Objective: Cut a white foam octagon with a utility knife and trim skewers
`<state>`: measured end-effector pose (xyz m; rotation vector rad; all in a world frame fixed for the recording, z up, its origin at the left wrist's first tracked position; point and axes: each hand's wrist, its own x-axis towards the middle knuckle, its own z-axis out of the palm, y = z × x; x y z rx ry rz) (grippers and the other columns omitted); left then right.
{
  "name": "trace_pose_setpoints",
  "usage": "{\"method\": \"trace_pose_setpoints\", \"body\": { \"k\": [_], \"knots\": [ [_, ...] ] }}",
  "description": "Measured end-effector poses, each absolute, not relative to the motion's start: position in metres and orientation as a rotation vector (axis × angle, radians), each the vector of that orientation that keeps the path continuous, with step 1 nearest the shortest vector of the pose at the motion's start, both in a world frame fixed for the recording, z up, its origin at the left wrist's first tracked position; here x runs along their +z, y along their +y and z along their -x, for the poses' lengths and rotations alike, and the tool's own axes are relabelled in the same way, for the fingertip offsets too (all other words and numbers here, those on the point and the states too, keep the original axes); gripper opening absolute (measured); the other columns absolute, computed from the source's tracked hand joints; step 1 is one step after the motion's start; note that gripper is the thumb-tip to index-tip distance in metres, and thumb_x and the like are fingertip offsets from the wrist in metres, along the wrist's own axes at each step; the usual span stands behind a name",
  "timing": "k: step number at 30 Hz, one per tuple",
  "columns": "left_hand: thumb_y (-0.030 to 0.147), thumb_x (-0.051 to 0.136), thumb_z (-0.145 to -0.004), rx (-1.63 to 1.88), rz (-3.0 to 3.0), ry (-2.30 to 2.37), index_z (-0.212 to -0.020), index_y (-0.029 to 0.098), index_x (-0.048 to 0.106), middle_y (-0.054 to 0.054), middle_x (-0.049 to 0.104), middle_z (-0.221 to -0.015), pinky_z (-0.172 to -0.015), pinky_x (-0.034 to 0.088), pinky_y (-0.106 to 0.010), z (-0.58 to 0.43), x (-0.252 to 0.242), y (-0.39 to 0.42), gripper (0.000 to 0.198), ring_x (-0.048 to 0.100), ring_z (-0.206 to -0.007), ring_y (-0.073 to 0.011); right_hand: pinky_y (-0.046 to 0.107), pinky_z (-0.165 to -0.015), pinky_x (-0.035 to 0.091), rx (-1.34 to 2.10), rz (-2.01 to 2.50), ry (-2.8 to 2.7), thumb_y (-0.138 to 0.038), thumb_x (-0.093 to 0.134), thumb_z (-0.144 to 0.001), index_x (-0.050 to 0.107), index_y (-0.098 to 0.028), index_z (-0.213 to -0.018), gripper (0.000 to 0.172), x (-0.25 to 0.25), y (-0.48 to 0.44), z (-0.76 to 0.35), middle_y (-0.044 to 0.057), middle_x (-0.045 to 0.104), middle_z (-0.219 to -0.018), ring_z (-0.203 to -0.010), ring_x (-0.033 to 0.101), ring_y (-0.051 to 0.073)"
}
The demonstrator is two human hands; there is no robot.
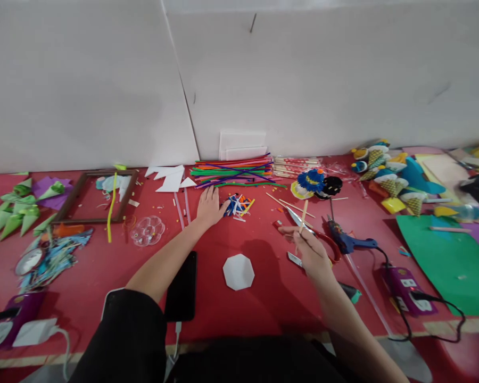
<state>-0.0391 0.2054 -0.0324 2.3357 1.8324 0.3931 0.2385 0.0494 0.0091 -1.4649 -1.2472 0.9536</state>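
Observation:
My left hand lies palm down with its fingers apart, its thumb at the edge of a small pile of short coloured pieces. In my right hand, a thin wooden stick is pinched and points up. Scissors with red handles lie partly under that hand, and a cutter blade shows beside it. Between my forearms sits a white paper octagon, flat on the red table. Behind my left hand is a bundle of coloured pipe cleaners.
A blue glue gun and a purple power strip are at right, with green paper beyond. A black phone lies by my left forearm. Further left are a brown frame and a clear flower-shaped tray.

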Motion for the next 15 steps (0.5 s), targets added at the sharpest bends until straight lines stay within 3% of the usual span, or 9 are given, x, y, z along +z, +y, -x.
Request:
{"method": "trace_pose_setpoints", "body": {
  "k": [8, 15],
  "knots": [
    [0.051, 0.031, -0.100, 0.441, -2.378, 1.727, -0.147, 0.006, 0.043, -0.021, 0.042, -0.157, -0.122, 0.028, -0.050, 0.039, -0.035, 0.190, 0.066, 0.033, -0.149, -0.0342, 0.046, -0.096, 0.052, 1.016, 1.454, -1.211, -0.058, 0.052, -0.094, 0.074, -0.027, -0.099, 0.038, 0.011, 0.033, -0.224, 0.008, 0.075, -0.106, -0.103, 0.068, 0.026],
    [0.063, 0.041, -0.095, 0.480, -2.385, 1.539, -0.156, 0.008, 0.026, -0.023, 0.034, -0.161, -0.122, 0.025, -0.052, 0.009, -0.036, 0.170, 0.083, 0.027, -0.152, -0.0340, 0.043, -0.094, 0.053, 0.999, 1.425, -1.223, -0.058, 0.051, -0.094, 0.073, -0.029, -0.101, 0.037, 0.027, 0.024, -0.220, 0.008, 0.074, -0.109, -0.102, 0.067, 0.026]
  ]
}}
